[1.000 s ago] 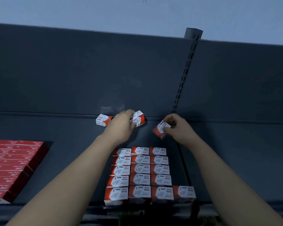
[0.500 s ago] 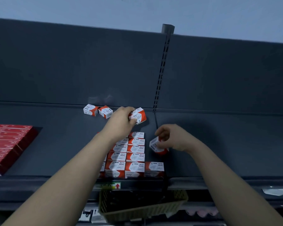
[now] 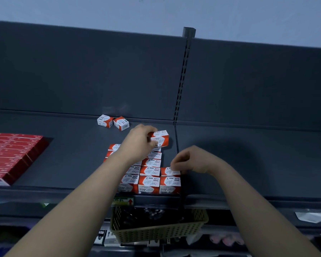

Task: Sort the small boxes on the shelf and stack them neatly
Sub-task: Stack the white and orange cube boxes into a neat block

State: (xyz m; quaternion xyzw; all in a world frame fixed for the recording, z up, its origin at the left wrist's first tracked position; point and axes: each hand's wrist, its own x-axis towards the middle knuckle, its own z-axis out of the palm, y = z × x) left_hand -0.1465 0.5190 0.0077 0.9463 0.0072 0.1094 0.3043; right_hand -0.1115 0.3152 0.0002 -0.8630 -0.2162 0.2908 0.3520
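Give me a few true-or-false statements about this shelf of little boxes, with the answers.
1. The left hand grips a paper clip box. True.
2. Two loose boxes lie at the back of the shelf. True.
3. The basket stands on the shelf. False: it sits below the shelf's front edge.
4. The red flat boxes lie at the shelf's right end. False: they are on the left.
5. The right hand rests on the basket. False: its fingertips are on a box in the right-hand column.
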